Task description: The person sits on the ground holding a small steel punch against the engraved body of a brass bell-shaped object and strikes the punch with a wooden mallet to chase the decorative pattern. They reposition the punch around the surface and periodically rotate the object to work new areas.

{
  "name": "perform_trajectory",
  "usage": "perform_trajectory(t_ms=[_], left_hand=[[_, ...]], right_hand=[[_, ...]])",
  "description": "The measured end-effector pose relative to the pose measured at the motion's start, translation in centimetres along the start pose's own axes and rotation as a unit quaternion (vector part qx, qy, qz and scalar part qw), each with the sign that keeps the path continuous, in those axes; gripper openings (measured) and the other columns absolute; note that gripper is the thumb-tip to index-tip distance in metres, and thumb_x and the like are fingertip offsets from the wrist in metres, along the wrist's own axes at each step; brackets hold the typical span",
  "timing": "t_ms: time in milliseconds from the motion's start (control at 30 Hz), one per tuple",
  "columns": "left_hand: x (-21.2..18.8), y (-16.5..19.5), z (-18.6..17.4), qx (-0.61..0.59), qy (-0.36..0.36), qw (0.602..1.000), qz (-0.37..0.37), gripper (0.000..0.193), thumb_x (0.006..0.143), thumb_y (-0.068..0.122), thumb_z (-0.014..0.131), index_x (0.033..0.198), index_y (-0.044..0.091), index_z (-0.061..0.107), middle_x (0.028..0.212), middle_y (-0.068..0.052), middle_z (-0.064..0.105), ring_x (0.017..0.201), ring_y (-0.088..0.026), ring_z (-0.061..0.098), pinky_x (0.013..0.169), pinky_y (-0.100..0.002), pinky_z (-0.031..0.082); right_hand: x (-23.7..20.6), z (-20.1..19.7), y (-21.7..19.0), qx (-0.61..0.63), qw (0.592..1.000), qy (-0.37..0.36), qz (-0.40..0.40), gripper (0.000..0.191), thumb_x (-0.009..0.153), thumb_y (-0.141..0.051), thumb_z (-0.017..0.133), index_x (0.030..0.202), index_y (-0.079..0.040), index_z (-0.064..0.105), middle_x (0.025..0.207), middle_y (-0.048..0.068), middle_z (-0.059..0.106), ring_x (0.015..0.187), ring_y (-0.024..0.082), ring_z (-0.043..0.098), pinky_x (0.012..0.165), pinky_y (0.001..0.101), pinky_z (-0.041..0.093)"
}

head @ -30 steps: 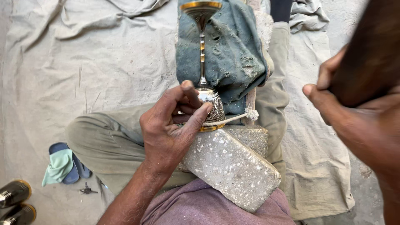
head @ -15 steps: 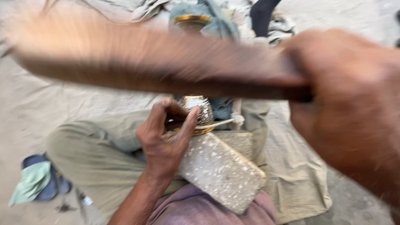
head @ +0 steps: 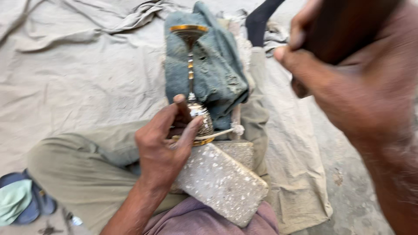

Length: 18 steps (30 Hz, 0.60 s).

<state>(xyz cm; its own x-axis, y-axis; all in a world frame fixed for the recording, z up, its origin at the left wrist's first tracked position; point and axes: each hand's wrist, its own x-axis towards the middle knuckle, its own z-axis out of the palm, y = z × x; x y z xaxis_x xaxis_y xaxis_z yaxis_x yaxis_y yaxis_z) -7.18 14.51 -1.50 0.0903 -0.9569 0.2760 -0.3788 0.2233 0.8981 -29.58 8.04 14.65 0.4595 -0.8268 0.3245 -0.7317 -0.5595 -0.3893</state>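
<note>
My left hand [head: 163,143] grips the patterned silver bowl of a long-stemmed metal goblet [head: 190,74] that lies along my leg, its gold-rimmed foot pointing away from me. The bowl's gold rim rests against a speckled stone block [head: 222,178] on my lap. The stem lies over a worn blue-grey cloth [head: 217,74]. My right hand [head: 348,82] is raised close to the camera at the upper right, blurred, closed around a dark wooden tool [head: 344,26]; only part of that tool shows.
A beige sheet [head: 78,82] covers the ground under my crossed legs in olive trousers [head: 78,169]. Blue sandals with a pale green cloth [head: 19,202] lie at the lower left. Bare concrete floor [head: 348,191] shows at the right.
The wooden tool swept across the view half a second ago and is now lifted back up at the upper right. My left hand has stayed on the goblet.
</note>
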Motion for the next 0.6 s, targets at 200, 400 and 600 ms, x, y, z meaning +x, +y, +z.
perform_trajectory(t_ms=[200, 400, 600], left_hand=[[-0.2, 0.0, -0.3, -0.026, 0.0, 0.999, 0.025, 0.023, 0.092, 0.011, 0.081, 0.107, -0.001, 0.069, 0.095, -0.009, 0.075, 0.086, -0.016, 0.078, 0.076, -0.029, 0.066], [-1.7, -3.0, -4.2, -0.066, 0.036, 0.996, -0.041, 0.017, 0.104, 0.005, 0.069, 0.116, 0.001, 0.058, 0.107, -0.008, 0.067, 0.095, -0.015, 0.071, 0.086, -0.029, 0.065], [-1.9, -6.2, -4.6, -0.045, -0.094, 0.991, -0.081, 0.028, 0.089, 0.008, 0.062, 0.115, 0.002, 0.057, 0.115, -0.013, 0.06, 0.102, -0.017, 0.063, 0.091, -0.034, 0.058]], right_hand=[[-0.9, 1.7, 1.7, -0.431, 0.791, -0.369, 0.228, 0.025, 0.095, -0.019, 0.072, 0.119, -0.016, 0.066, 0.081, 0.004, 0.071, 0.061, 0.014, 0.065, 0.06, 0.0309, 0.06], [-8.9, 11.5, 9.3, 0.0, 0.927, -0.15, 0.343, 0.021, 0.085, -0.011, 0.077, 0.104, -0.007, 0.069, 0.085, 0.006, 0.07, 0.071, 0.014, 0.067, 0.066, 0.034, 0.06], [-14.1, 17.0, 7.5, 0.251, 0.904, -0.01, 0.345, 0.036, 0.075, 0.001, 0.08, 0.109, -0.001, 0.069, 0.089, 0.007, 0.07, 0.084, 0.014, 0.067, 0.082, 0.0326, 0.058]])
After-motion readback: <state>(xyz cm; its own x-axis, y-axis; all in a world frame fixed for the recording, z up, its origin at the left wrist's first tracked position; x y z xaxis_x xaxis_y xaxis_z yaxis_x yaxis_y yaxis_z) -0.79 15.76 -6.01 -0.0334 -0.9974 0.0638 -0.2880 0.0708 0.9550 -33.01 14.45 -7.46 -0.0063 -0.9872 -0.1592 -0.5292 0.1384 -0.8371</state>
